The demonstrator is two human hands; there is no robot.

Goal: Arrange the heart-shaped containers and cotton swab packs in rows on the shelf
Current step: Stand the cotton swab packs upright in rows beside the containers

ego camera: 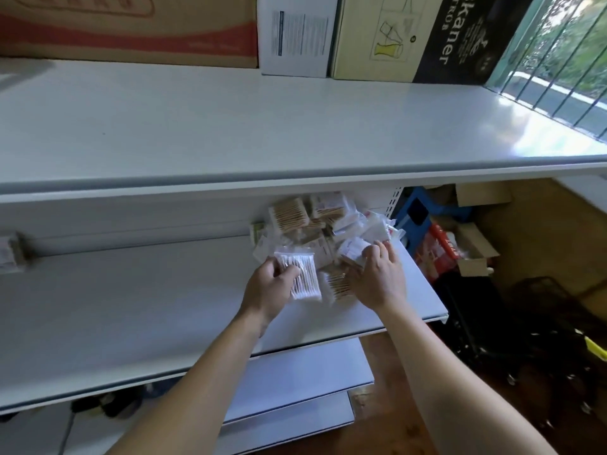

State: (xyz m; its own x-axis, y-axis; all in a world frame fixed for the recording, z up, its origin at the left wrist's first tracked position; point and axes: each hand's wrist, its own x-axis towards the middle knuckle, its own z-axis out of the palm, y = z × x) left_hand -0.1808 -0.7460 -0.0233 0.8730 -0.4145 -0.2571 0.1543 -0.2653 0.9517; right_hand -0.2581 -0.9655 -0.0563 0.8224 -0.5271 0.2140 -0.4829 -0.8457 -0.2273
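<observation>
A loose heap of cotton swab packs (323, 224) lies at the right end of the middle white shelf (131, 310). My left hand (267, 289) grips one clear pack of white swabs (300, 275), lifted slightly at the heap's front. My right hand (377, 277) reaches into the heap, its fingers on a pack with wooden sticks (351, 257); whether it holds that pack is unclear. Another wooden-stick pack (335, 285) lies between my hands. No heart-shaped containers are visible.
The upper shelf (230, 126) carries cardboard boxes (131, 27) along its back. A barred window (565, 54) is at the upper right. Boxes, a blue crate (415, 215) and dark items crowd the floor to the right of the shelving. Lower shelves (295, 372) sit below.
</observation>
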